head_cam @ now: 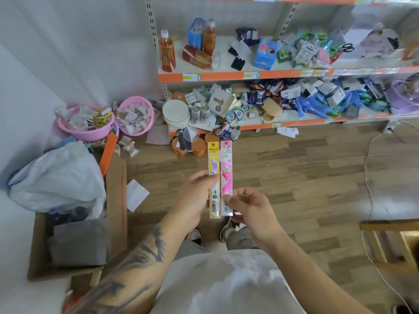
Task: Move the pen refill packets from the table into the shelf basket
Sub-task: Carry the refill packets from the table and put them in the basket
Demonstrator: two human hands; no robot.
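Two refill packets are in hand, side by side above the floor, facing the shelves: the yellow packet (pixel 214 177) pinched in the left hand (pixel 195 196), the pink packet (pixel 226 175) pinched near its lower end by the right hand (pixel 249 207). Both grips look light and low, so either slim packet could swing or slip out on the reach. Pink basins (pixel 88 132) sit left of the shelves; which basket is meant, I cannot tell.
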